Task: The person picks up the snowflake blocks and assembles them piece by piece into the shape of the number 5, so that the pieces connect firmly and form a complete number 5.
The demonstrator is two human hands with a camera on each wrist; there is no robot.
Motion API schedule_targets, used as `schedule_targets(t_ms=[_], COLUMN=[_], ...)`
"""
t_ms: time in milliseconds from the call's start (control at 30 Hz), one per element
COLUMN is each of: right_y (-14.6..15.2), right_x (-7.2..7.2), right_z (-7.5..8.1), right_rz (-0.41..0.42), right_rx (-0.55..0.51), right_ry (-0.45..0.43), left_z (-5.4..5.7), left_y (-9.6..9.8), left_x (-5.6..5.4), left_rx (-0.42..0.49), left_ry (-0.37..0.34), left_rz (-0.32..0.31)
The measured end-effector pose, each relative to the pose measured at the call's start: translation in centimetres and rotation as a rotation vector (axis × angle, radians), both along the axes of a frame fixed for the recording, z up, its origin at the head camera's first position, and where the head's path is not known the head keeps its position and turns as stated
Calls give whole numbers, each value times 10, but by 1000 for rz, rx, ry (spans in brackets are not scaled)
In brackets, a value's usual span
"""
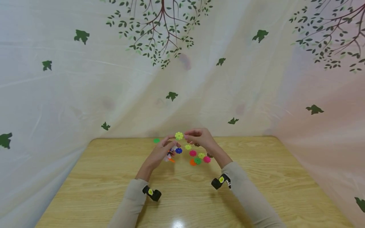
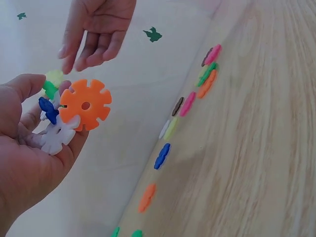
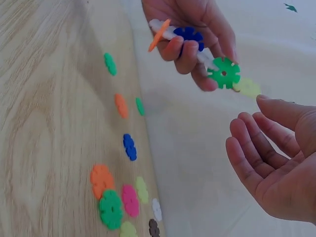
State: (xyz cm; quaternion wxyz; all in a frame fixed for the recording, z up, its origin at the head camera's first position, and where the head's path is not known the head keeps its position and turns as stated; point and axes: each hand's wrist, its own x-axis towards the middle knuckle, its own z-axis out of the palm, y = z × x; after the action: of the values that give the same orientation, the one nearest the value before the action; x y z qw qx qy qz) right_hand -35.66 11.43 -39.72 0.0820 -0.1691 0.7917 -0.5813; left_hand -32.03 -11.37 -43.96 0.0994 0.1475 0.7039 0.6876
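The left hand [image 1: 159, 152], fingers curled, grasps a chain of notched discs [image 3: 205, 59] above the wooden surface [image 1: 182, 193]. Just right of the chain's yellow end disc [image 1: 179, 136], the right hand [image 1: 201, 137] grips nothing, fingers loosely bent; scattered coloured discs [image 1: 192, 153] lie below.

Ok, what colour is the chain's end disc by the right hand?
The end disc is yellow; the head view shows it best.

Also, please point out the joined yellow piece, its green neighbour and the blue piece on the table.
Yellow piece [image 1: 179, 136]: head view, its face.
Green piece [image 3: 230, 74]: right wrist view, beside its hole.
Blue piece [image 3: 130, 147]: right wrist view, middle.
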Motion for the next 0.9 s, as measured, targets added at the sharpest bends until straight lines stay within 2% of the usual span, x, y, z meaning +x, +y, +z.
schedule_targets(t_ms=[300,433,600,733,900], right_y=[18,26,35,41,45], right_x=[2,2,-1,-2,-1], right_z=[-12,-23,-37,-46,-50], right_rz=[130,178,240,266,284], right_rx=[160,269,401,470,523], right_ry=[58,82,141,187,225], left_z=[2,1,2,3,4], left_y=[-13,-18,-20,-20,-21], left_x=[-4,-6,-6,-6,-5], left_rx=[59,79,90,89,107], left_ry=[-28,-29,-18,-17,-21], left_rz=[50,72,70,69,73])
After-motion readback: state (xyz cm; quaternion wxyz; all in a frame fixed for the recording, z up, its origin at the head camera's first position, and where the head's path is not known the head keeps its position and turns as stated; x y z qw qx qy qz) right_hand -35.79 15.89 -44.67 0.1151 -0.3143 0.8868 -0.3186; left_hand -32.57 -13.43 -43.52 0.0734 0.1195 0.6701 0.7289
